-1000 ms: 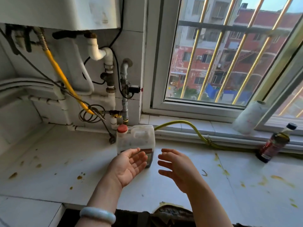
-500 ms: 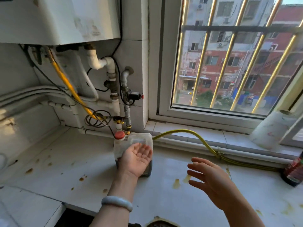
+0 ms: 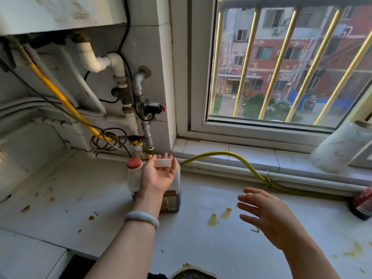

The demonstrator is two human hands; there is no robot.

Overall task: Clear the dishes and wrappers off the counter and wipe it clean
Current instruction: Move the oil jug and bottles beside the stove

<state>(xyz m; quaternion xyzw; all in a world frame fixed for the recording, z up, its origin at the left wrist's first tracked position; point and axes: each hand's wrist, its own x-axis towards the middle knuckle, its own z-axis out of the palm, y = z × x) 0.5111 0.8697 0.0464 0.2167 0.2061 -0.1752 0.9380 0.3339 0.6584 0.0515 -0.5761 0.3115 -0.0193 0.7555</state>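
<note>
A translucent plastic jug [image 3: 134, 180] with a red cap [image 3: 134, 163] and dark liquid at its bottom stands on the white counter [image 3: 70, 198] below the wall pipes. My left hand [image 3: 157, 178] is palm-up against the jug, its fingers slid under the jug's top handle [image 3: 164, 162] and fairly straight. My right hand [image 3: 267, 218] hovers with spread fingers above the counter to the jug's right and holds nothing. Yellow-brown stains [image 3: 213, 219] spot the counter.
A dark sauce bottle [image 3: 362, 204] stands at the right edge. A paper roll [image 3: 338, 152] sits on the window sill. A yellow hose [image 3: 241, 160] runs along the sill's base. Pipes and valves [image 3: 145, 125] crowd the wall behind the jug. A dark object [image 3: 191, 274] shows at the bottom edge.
My left hand has moved forward from in front of the jug up to its handle, fingers now under it. My right hand has drifted right and stays empty. The view has moved closer.
</note>
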